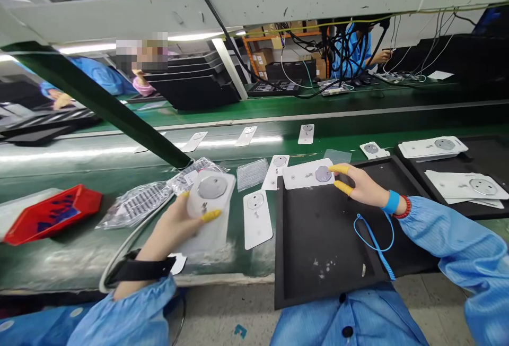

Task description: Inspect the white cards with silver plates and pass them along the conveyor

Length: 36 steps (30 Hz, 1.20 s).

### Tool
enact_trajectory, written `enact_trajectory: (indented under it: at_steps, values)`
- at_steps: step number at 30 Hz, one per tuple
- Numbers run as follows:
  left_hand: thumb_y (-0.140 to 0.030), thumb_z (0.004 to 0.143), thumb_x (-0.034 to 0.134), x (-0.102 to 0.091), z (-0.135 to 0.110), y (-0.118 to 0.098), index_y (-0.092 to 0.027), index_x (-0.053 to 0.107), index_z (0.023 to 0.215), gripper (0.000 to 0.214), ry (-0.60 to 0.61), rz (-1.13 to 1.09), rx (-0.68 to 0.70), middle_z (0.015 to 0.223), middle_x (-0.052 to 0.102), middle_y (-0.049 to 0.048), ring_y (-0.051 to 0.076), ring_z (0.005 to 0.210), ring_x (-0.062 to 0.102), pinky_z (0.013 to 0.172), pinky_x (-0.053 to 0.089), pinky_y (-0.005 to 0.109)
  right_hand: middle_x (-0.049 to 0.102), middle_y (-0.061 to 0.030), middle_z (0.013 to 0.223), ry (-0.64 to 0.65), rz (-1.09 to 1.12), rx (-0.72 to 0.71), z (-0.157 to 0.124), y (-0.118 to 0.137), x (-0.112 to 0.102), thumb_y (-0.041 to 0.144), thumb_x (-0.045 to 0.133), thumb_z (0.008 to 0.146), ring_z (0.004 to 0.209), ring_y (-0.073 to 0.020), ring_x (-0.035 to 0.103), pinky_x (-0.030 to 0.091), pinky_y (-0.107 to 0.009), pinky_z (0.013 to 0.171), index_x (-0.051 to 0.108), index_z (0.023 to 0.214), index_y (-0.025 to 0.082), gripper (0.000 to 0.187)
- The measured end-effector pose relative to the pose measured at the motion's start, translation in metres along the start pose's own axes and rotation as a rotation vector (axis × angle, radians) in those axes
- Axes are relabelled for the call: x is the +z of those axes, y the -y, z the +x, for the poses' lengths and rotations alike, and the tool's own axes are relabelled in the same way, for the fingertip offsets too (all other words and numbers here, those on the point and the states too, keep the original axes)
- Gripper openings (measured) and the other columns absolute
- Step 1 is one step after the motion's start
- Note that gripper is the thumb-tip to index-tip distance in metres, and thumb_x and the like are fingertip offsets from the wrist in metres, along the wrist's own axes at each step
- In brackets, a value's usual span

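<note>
My left hand (175,224), with yellow finger cots and a black wristband, is closed on a white panel with a round grey disc (212,187); its lower part looks translucent and blurred. My right hand (363,184), also in yellow finger cots, has thumb and finger at the right end of another white panel (298,175), beside its grey disc. That panel lies over the far rim of a black tray (330,234). Between my hands, a similar white panel (257,224) lies on the green bench, with another panel (275,172) behind it.
Bags of small parts (137,202) and a red bin (55,213) are at the left. More white panels (463,184) sit in a second black tray at right. Panels (306,133) lie along the belt. A green post (99,104) slants across the left; co-workers are beyond.
</note>
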<state>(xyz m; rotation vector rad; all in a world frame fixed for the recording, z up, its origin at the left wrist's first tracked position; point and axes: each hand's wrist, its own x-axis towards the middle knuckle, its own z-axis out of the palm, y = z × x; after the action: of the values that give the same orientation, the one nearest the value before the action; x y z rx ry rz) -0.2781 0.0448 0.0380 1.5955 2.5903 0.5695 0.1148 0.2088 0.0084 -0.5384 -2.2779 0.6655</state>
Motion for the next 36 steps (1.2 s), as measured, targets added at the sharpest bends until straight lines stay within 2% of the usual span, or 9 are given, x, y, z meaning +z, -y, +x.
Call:
enact_trajectory:
  at_steps: [4, 7, 9, 12, 16, 21, 26, 30, 36]
  values:
    - [-0.046, 0.078, 0.062, 0.019, 0.003, -0.09, -0.016, 0.046, 0.124, 0.057, 0.106, 0.042, 0.377, 0.112, 0.067, 0.0095, 0.031, 0.099, 0.065, 0.083, 0.053, 0.041, 0.063, -0.009, 0.116, -0.083, -0.016, 0.055, 0.004, -0.008, -0.003, 0.028, 0.053, 0.092, 0.102, -0.0221, 0.063, 0.054, -0.043, 0.094, 0.055, 0.126, 0.023, 0.034]
    - [-0.024, 0.08, 0.065, 0.055, 0.005, -0.157, -0.016, 0.057, 0.116, 0.038, 0.218, 0.102, 0.621, 0.105, 0.067, 0.0087, 0.027, 0.103, 0.063, 0.09, 0.05, 0.04, 0.063, -0.0091, 0.115, -0.13, -0.042, 0.081, 0.003, -0.018, -0.004, 0.029, 0.053, 0.092, 0.1, -0.0212, 0.064, 0.057, -0.042, 0.091, 0.055, 0.125, 0.022, 0.033]
    - [-0.024, 0.086, 0.063, 0.077, 0.011, -0.184, -0.016, 0.058, 0.117, 0.033, 0.247, 0.147, 0.708, 0.107, 0.066, 0.008, 0.025, 0.101, 0.063, 0.089, 0.05, 0.044, 0.064, -0.0088, 0.112, -0.141, -0.064, 0.089, 0.002, -0.025, -0.004, 0.029, 0.053, 0.092, 0.098, -0.0208, 0.065, 0.057, -0.042, 0.09, 0.056, 0.124, 0.023, 0.032]
    - [-0.032, 0.09, 0.061, 0.097, 0.025, -0.196, -0.017, 0.057, 0.121, 0.035, 0.233, 0.193, 0.744, 0.118, 0.062, 0.009, 0.024, 0.103, 0.062, 0.089, 0.051, 0.048, 0.064, -0.0087, 0.11, -0.129, -0.098, 0.088, 0.001, -0.032, -0.001, 0.027, 0.052, 0.092, 0.097, -0.0212, 0.065, 0.058, -0.042, 0.088, 0.056, 0.123, 0.023, 0.032]
    - [-0.034, 0.09, 0.061, 0.108, 0.037, -0.185, -0.017, 0.056, 0.123, 0.038, 0.19, 0.197, 0.721, 0.125, 0.059, 0.0103, 0.026, 0.109, 0.059, 0.091, 0.05, 0.05, 0.059, -0.0108, 0.123, -0.071, -0.161, 0.066, -0.001, -0.036, 0.009, 0.029, 0.053, 0.092, 0.116, -0.026, 0.058, 0.05, -0.049, 0.101, 0.052, 0.127, 0.024, 0.036]
    - [-0.038, 0.089, 0.061, 0.127, 0.022, -0.176, -0.019, 0.051, 0.131, 0.048, 0.12, 0.144, 0.701, 0.139, 0.049, 0.0121, 0.032, 0.124, 0.049, 0.1, 0.041, 0.056, 0.039, -0.0165, 0.144, 0.044, -0.248, 0.028, -0.008, -0.043, 0.03, 0.034, 0.071, 0.078, 0.136, -0.0367, 0.037, 0.036, -0.058, 0.111, 0.039, 0.141, 0.022, 0.072]
    - [-0.042, 0.08, 0.065, 0.132, 0.007, -0.163, -0.013, 0.038, 0.143, 0.074, 0.096, 0.05, 0.667, 0.154, 0.031, 0.0189, 0.036, 0.144, 0.023, 0.114, 0.021, 0.055, 0.037, -0.0172, 0.144, 0.118, -0.299, 0.021, -0.012, -0.055, 0.038, 0.024, 0.062, 0.083, 0.135, -0.0379, 0.039, 0.038, -0.059, 0.109, 0.037, 0.142, 0.022, 0.065]
    - [-0.037, 0.09, 0.048, 0.115, -0.008, -0.111, -0.008, 0.029, 0.146, 0.067, 0.004, -0.039, 0.456, 0.149, 0.037, 0.0235, 0.033, 0.143, 0.027, 0.114, 0.025, 0.049, 0.035, -0.0166, 0.146, 0.164, -0.333, 0.019, -0.012, -0.056, 0.032, 0.028, 0.06, 0.085, 0.135, -0.0383, 0.038, 0.038, -0.058, 0.11, 0.035, 0.143, 0.024, 0.063]
    - [-0.05, 0.076, 0.065, 0.118, -0.05, 0.005, -0.01, 0.036, 0.14, 0.081, 0.012, -0.111, 0.177, 0.149, 0.034, 0.0294, 0.046, 0.14, 0.028, 0.106, 0.031, 0.063, 0.035, -0.0169, 0.147, 0.205, -0.373, 0.031, -0.015, -0.052, 0.026, 0.033, 0.057, 0.088, 0.135, -0.0362, 0.04, 0.039, -0.056, 0.11, 0.033, 0.143, 0.024, 0.06]
